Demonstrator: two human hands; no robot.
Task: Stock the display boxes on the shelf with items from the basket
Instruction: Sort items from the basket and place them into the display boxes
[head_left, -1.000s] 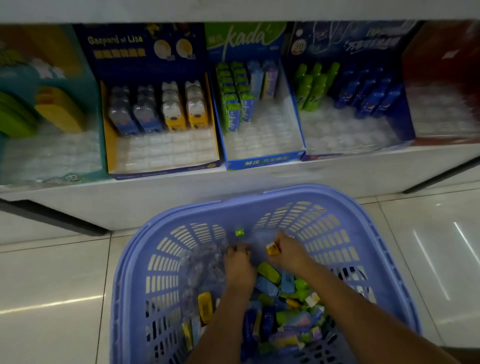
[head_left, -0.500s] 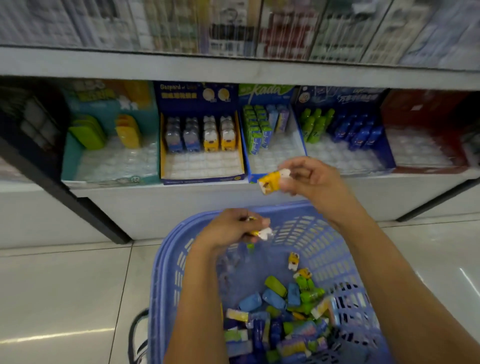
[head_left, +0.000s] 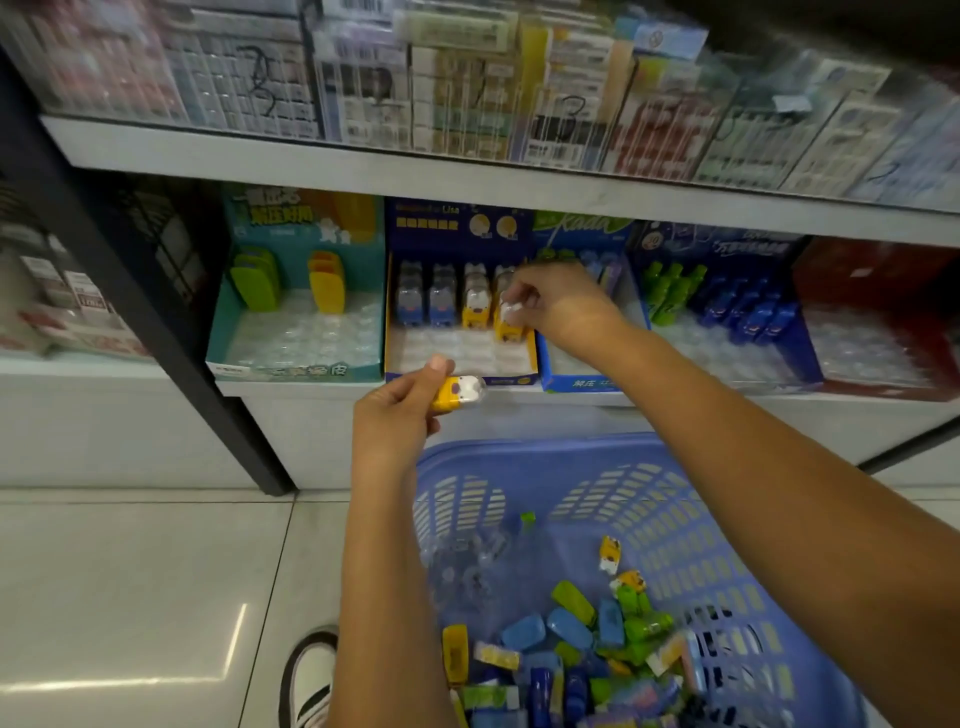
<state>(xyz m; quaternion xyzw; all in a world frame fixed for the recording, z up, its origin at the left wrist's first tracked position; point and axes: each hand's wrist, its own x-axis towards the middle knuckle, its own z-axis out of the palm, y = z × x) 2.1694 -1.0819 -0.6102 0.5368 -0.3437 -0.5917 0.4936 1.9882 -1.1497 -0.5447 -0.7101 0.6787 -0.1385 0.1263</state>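
Observation:
My right hand (head_left: 558, 306) reaches into the dark blue display box (head_left: 462, 370) on the lower shelf and pinches a yellow-and-white toy item (head_left: 509, 323) standing in the box's right column. My left hand (head_left: 397, 415) hovers in front of the shelf edge, gripping a second yellow-and-white item (head_left: 458, 392) between thumb and fingers. The blue plastic basket (head_left: 670, 499) sits on the floor below, holding several small coloured items (head_left: 576, 639). Grey and yellow items stand in the back rows of that box.
A teal box (head_left: 296, 364) with green and yellow items stands to the left. A blue box (head_left: 582, 383), a navy box (head_left: 800, 358) and a red box (head_left: 883, 384) stand to the right. Packaged goods fill the upper shelf (head_left: 467, 171). A black post (head_left: 156, 322) and my shoe (head_left: 311, 675) are at left.
Both hands rose out of the basket, each with a yellow item. The right hand moved forward into the dark blue box; the left hand lifted to the shelf edge. The view tilted upward.

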